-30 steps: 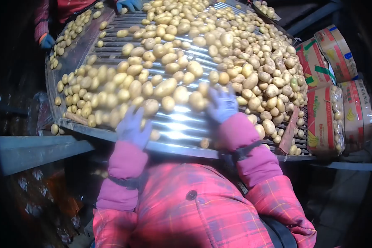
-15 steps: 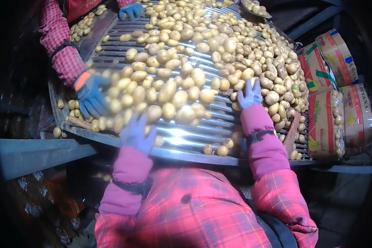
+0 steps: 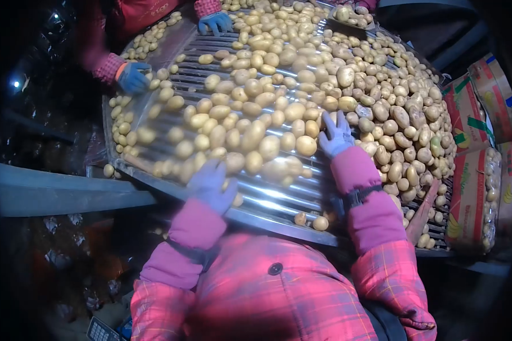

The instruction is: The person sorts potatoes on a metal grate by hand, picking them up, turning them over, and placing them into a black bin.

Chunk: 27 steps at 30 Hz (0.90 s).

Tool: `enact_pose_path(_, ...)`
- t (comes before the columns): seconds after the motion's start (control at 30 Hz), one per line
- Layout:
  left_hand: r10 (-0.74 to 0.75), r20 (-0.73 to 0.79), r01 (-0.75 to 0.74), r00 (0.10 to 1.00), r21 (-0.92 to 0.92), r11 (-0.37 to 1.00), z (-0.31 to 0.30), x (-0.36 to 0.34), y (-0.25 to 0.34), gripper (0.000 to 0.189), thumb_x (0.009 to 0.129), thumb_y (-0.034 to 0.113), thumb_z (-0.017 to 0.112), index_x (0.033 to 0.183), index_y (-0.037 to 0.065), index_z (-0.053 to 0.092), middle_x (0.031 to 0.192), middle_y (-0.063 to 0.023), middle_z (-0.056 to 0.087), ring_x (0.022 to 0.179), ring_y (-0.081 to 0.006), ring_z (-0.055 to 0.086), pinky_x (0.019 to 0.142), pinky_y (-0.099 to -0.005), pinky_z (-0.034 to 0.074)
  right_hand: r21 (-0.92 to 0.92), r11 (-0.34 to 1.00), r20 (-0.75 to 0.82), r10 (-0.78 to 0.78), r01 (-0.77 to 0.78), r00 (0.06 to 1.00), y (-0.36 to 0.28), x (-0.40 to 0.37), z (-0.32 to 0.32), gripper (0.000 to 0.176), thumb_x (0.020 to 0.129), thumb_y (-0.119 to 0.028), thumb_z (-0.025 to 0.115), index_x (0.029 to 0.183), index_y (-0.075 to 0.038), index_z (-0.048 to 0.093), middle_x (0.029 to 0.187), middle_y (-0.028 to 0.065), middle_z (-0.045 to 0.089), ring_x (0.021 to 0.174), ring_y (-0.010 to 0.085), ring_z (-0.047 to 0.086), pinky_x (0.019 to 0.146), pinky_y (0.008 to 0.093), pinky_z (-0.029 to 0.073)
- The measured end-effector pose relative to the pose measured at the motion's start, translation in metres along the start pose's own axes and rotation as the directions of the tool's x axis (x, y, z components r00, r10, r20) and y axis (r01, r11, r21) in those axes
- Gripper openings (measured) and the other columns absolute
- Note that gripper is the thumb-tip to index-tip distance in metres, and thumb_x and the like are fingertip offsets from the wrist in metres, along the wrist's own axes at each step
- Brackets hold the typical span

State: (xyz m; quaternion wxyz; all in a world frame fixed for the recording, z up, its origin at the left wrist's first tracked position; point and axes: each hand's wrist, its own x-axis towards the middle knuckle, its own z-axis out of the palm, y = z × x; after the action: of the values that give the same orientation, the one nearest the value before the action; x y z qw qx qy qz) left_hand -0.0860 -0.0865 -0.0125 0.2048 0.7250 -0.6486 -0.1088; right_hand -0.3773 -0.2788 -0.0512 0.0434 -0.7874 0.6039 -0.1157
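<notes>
A metal roller table point(image 3: 279, 196) carries a thick layer of yellow potatoes point(image 3: 279, 108). My left hand point(image 3: 210, 184), in a pale purple glove, rests with spread fingers at the near edge among a few blurred potatoes. My right hand point(image 3: 335, 135), in the same kind of glove, lies flat and open on the rollers, fingertips against potatoes in the middle. Neither hand visibly grips a potato. Pink cuffs and a red plaid jacket fill the lower part of the view.
Another person's blue-gloved hands point(image 3: 133, 77) point(image 3: 216, 23) work at the table's far left. Banana-printed cardboard boxes point(image 3: 475, 193) holding potatoes stand at the right. A grey metal beam point(image 3: 62, 193) runs along the left. Two loose potatoes point(image 3: 310, 220) lie near the table's front edge.
The other person's blue-gloved hand has pulled back from the near left to the far left. My hands stay near the same spots while potatoes roll toward me.
</notes>
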Motion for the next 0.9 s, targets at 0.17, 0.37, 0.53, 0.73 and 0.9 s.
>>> enact_pose_path(0.17, 0.399, 0.163, -0.415, 0.902, 0.081, 0.906, 0.026, 0.031, 0.058, 0.067, 0.071, 0.052, 0.063, 0.128, 0.017, 0.053, 0.136, -0.0185, 0.04, 0.124, -0.0411, 0.036, 0.103, -0.0561, 0.022, 0.081, 0.958, -0.085, -0.269, 0.276, 0.959, -0.005, -0.038, -0.017, 0.072, 0.07, -0.046, 0.065, 0.131, -0.013, 0.046, 0.135, 0.0228, 0.039, 0.122, 0.0438, 0.038, 0.1, 0.0524, 0.034)
enact_pose_path(0.37, 0.412, 0.185, -0.434, 0.892, 0.098, 0.896, 0.049, 0.066, 0.048, 0.07, 0.068, 0.06, 0.061, 0.129, 0.026, 0.052, 0.139, -0.013, 0.037, 0.126, -0.0409, 0.034, 0.102, -0.0602, 0.019, 0.163, 0.973, 0.029, -0.169, 0.162, 0.985, -0.048, -0.005, -0.005, 0.091, 0.069, -0.054, 0.064, 0.142, -0.011, 0.031, 0.141, 0.0203, 0.033, 0.131, 0.0449, 0.026, 0.106, 0.0558, 0.024)
enact_pose_path(0.53, 0.194, 0.092, -0.209, 0.977, 0.203, 0.957, 0.046, 0.091, 0.018, 0.075, 0.065, 0.059, 0.066, 0.132, 0.029, 0.049, 0.137, -0.0121, 0.038, 0.129, -0.0335, 0.034, 0.099, -0.061, 0.022, 0.215, 0.963, 0.134, -0.193, 0.162, 0.972, -0.088, 0.056, 0.01, 0.088, 0.072, -0.057, 0.062, 0.145, -0.021, 0.027, 0.147, 0.0168, 0.027, 0.136, 0.0404, 0.02, 0.105, 0.0589, 0.025)
enact_pose_path(0.73, -0.036, 0.008, 0.031, 0.999, 0.324, 0.946, 0.024, 0.119, -0.021, 0.078, 0.064, 0.053, 0.07, 0.133, 0.026, 0.047, 0.131, -0.0106, 0.044, 0.124, -0.0296, 0.04, 0.094, -0.0592, 0.029, 0.279, 0.922, 0.217, -0.334, 0.269, 0.917, -0.16, 0.091, 0.029, 0.079, 0.075, -0.053, 0.061, 0.142, -0.027, 0.03, 0.147, 0.014, 0.025, 0.138, 0.0365, 0.017, 0.101, 0.0635, 0.026)
enact_pose_path(0.9, 0.015, -0.068, 0.002, 0.998, 0.244, 0.97, 0.018, 0.127, -0.076, 0.052, 0.072, 0.04, 0.066, 0.12, 0.02, 0.057, 0.124, -0.0128, 0.048, 0.114, -0.0318, 0.045, 0.086, -0.0536, 0.036, 0.547, 0.76, 0.28, -0.561, 0.351, 0.779, -0.163, 0.122, -0.008, 0.074, 0.075, -0.049, 0.062, 0.138, -0.021, 0.036, 0.144, 0.0172, 0.028, 0.134, 0.0387, 0.026, 0.102, 0.0559, 0.031)
